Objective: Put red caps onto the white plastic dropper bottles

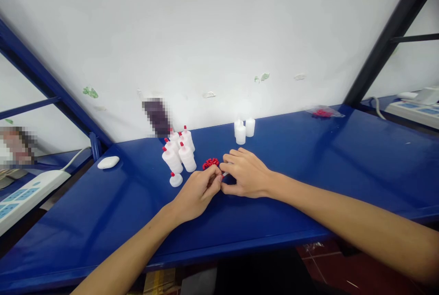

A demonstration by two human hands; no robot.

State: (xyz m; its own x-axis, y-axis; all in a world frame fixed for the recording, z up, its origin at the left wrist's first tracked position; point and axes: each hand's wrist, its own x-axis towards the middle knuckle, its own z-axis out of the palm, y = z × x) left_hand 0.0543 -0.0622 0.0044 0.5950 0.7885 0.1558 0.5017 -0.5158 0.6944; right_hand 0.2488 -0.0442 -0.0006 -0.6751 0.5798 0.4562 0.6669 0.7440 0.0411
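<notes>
My left hand [198, 192] and my right hand [245, 174] meet at the middle of the blue table [308, 171], fingers pinched together around a small white piece with a red tip [223, 175]. Just behind my fingers lies a small heap of red caps [210, 163]. To the left stand several white bottles with red caps [179, 150], upright and close together. A white bottle top with a red tip [176, 179] sits alone in front of them. Three uncapped white bottles [243, 130] stand behind my right hand.
A clear bag with red pieces [323, 112] lies at the back right. A white oval object [108, 162] rests at the left. A power strip [24, 196] lies on the left bench, another power strip [416, 109] at far right. A white wall rises behind.
</notes>
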